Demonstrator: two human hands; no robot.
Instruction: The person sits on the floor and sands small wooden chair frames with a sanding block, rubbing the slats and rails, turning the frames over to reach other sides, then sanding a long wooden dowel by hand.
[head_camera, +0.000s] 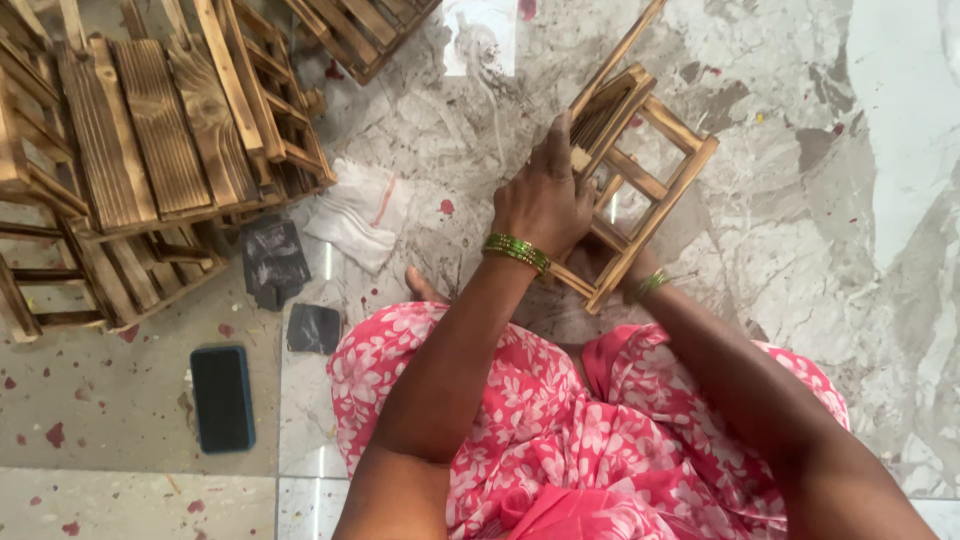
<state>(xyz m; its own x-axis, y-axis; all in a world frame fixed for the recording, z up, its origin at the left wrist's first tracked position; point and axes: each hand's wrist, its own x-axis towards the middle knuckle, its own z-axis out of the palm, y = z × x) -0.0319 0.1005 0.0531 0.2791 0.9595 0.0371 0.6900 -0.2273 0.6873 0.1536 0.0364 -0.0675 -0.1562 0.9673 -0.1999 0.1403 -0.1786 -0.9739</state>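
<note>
A small burnt-wood slatted frame (640, 175), like a little stool, lies tilted on the marble floor in front of my knees. My left hand (545, 195) rests on top of its near side, fingers closed over a slat, with green bangles on the wrist. My right hand (632, 268) is tucked under the frame's lower corner and mostly hidden by the wood; only the wrist with a green bangle shows. My pink floral garment (560, 430) fills the lower middle.
Stacked wooden slatted stools (150, 140) crowd the upper left, with more at the top (360, 30). A white cloth (360, 212), two dark sandpaper pieces (272, 260) (313, 328) and a black phone (222, 397) lie on the floor to the left.
</note>
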